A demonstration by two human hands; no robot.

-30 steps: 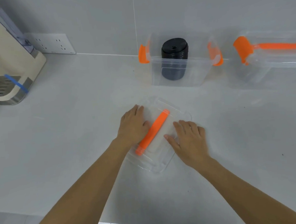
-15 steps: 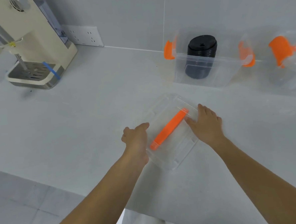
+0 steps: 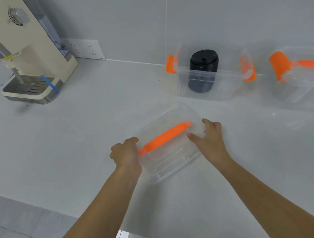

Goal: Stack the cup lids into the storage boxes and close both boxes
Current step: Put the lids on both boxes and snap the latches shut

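A clear box lid (image 3: 170, 154) with an orange handle (image 3: 164, 137) is in the middle of the white counter, held at both ends. My left hand (image 3: 126, 153) grips its near-left end. My right hand (image 3: 209, 136) grips its far-right edge. Behind it stands an open clear storage box (image 3: 207, 86) with orange side clips, holding a tall stack of black cup lids (image 3: 203, 71). At the far right stands a second clear box (image 3: 301, 80) with its orange-handled lid on top.
A cream water dispenser (image 3: 29, 58) with a metal drip tray stands at the back left. A wall socket (image 3: 85, 49) is behind it. The counter's front edge (image 3: 66, 214) runs close below my arms, with grey floor tiles beyond.
My hands went from resting flat on the box lid to gripping its two ends, and the lid has turned and lifted slightly. The camera has swung left, bringing the dispenser into view.
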